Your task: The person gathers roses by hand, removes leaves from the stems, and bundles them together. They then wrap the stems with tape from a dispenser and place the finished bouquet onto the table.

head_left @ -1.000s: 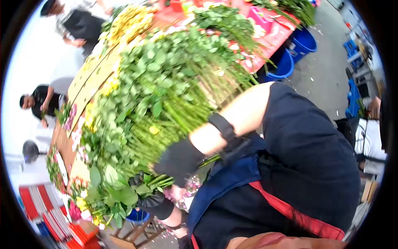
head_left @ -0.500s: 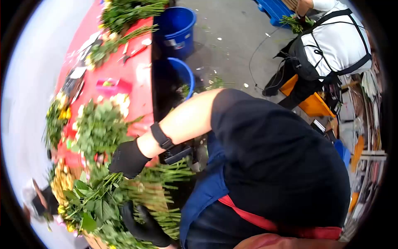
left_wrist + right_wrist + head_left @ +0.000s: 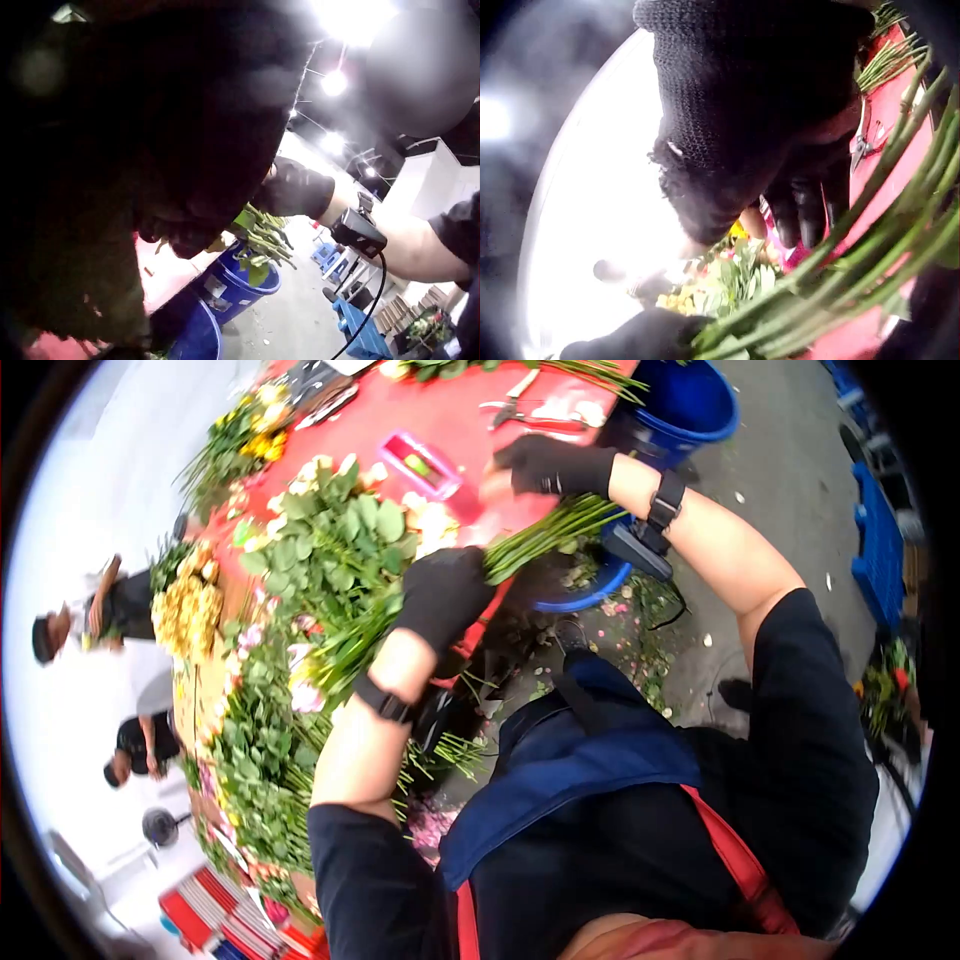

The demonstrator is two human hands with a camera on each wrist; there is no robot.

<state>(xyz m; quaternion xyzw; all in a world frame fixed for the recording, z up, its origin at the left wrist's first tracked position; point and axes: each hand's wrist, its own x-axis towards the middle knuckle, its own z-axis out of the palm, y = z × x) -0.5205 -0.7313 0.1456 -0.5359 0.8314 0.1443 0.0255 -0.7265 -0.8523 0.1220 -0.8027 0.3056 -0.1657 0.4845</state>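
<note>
My left hand (image 3: 445,598), in a black glove, grips a bundle of green stems (image 3: 550,535) over the table's front edge. Leaves (image 3: 345,540) and flower heads lie to its left. Just above the stem ends is my gloved right hand (image 3: 555,467), its fingertips blurred. In the right wrist view the fingers of my right hand (image 3: 757,142) extend loosely and hold nothing, with the stems (image 3: 855,262) passing beside them and my left hand (image 3: 641,337) at the bottom. A dark glove fills much of the left wrist view, with my right hand (image 3: 296,189) beyond the stems (image 3: 266,240).
On the red table (image 3: 400,405) are a pink box (image 3: 420,465), pruning shears (image 3: 515,410) and bunches of flowers. Blue buckets (image 3: 690,410) stand by its edge. Leafy stems (image 3: 260,760) are piled lower left. Two people (image 3: 130,595) are beyond the table.
The head view has shifted. My left hand, apart from the bundle half a second ago, now grips its stems. My right hand has moved from the leafy stems to above the stem ends.
</note>
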